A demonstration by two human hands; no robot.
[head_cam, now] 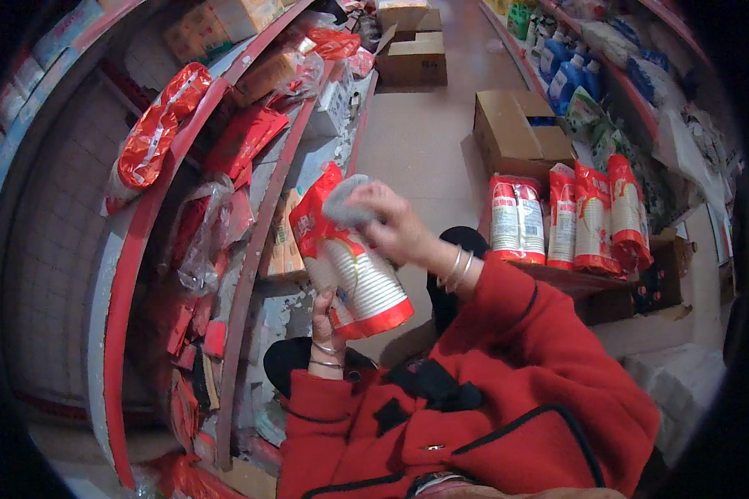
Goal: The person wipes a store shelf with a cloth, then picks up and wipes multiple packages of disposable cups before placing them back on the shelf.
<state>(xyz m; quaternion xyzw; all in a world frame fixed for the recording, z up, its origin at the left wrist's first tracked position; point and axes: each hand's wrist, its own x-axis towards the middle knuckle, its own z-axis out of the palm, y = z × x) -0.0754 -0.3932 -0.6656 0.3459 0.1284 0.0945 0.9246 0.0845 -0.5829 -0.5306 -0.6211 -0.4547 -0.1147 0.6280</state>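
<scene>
A red and white plastic pack of stacked paper cups (371, 284) is tilted in front of me. My left hand (326, 321) grips its lower left side, partly hidden behind the pack. Bunched in my right hand (396, 227) is a grey cloth (347, 203), pressed against the red upper part of the pack. Silver bangles circle both wrists. To the right, similar packs of cups (517, 218) stand side by side on a low ledge. Another red-topped pack (146, 146) lies on the upper shelf at the left.
Red-edged metal shelves (140, 256) rise at my left, holding red packets (246, 140) and plastic wrapping. An open cardboard box (518, 131) stands beyond the cup packs, near blue bottles (565, 81). More cardboard boxes (412, 65) stand farther along the tiled aisle.
</scene>
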